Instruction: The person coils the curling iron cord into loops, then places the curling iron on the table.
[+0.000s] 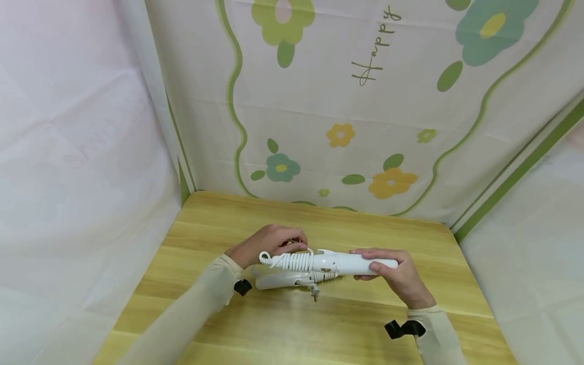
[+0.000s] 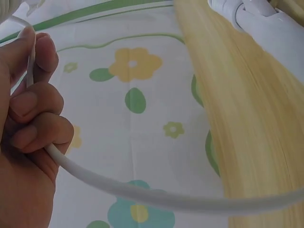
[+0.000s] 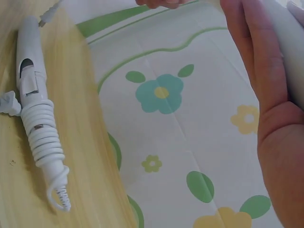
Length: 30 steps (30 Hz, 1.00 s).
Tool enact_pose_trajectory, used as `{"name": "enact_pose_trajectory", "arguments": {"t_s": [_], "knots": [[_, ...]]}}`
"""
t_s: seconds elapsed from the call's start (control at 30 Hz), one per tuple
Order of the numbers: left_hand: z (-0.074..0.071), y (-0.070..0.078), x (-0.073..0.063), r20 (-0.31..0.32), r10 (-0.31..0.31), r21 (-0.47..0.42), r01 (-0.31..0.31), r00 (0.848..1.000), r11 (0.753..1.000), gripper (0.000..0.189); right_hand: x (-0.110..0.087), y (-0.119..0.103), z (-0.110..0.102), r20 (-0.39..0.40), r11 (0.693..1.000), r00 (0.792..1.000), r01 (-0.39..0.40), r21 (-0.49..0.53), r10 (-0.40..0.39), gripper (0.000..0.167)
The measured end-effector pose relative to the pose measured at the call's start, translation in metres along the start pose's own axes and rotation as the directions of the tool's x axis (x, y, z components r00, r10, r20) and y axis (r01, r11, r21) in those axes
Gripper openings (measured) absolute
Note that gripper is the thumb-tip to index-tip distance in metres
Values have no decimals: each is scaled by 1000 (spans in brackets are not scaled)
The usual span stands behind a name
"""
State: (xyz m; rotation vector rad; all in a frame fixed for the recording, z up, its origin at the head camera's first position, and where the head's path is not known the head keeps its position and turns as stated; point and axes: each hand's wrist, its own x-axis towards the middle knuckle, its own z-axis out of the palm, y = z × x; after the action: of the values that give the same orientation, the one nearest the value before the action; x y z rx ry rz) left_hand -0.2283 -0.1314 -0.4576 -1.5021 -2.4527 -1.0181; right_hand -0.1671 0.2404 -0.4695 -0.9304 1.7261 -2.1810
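Observation:
My right hand (image 1: 403, 274) grips the smooth end of a white hair-styling iron (image 1: 356, 263), which I hold level above the table. Its cord (image 1: 296, 262) is wound in tight coils round the narrower end. Curled round a loose stretch of that cord (image 2: 142, 197) are the fingers of my left hand (image 2: 35, 114), beyond the coils in the head view. Below lies a second white iron (image 3: 33, 71), partly covered by the first in the head view. It also has a coiled cord (image 3: 45, 135), and a plug (image 3: 9, 103) sits at its side.
The wood-grain table (image 1: 292, 329) carries the second iron. A flower-printed cloth (image 1: 301, 101) stands along its far edge, with white cloth walls at left (image 1: 82, 177) and right (image 1: 529, 243). Another plug (image 3: 47, 16) shows at the right wrist view's top left.

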Motion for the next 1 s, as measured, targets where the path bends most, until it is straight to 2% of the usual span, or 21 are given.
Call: {"name": "enact_pose_trajectory", "arguments": {"t_s": [0.1,0.3,0.37,0.43,0.5,0.57,0.63,0.7,0.8,0.9,1.0], "knots": [[3,0,0,-27,1,-14,-2,1000,1000,10,-1,-3,-2,-6,1000,1000,17,9,-17,43],[16,8,6,-109,97,-18,-99,989,995,9,-1,-6,0,1,997,999,52,60,-52,46],[21,12,8,-123,102,-42,-108,987,993,10,0,-5,1,-23,993,997,72,96,-70,47],[25,16,9,-130,49,-56,-57,990,997,8,1,-5,3,-87,991,994,79,112,-70,48],[27,21,10,-131,-42,-68,34,990,997,9,3,-7,6,-164,991,985,75,111,-57,46],[31,24,9,-115,-136,-49,131,984,990,13,6,-8,8,-245,992,969,66,111,-37,41],[35,24,8,-102,-199,-19,198,975,980,19,10,-8,10,-330,995,944,44,84,-14,33],[40,24,5,-77,-233,8,234,970,972,24,13,-5,11,-389,999,921,27,30,-14,27],[47,22,1,-36,-247,39,249,968,968,24,15,4,14,-445,997,895,-21,-80,-17,30],[52,21,-2,-11,-255,68,255,967,964,24,14,11,18,-460,987,888,-55,-150,-20,35],[52,21,-4,-12,-310,-12,309,951,951,24,13,16,18,-472,985,881,-51,-164,-33,36]]}}
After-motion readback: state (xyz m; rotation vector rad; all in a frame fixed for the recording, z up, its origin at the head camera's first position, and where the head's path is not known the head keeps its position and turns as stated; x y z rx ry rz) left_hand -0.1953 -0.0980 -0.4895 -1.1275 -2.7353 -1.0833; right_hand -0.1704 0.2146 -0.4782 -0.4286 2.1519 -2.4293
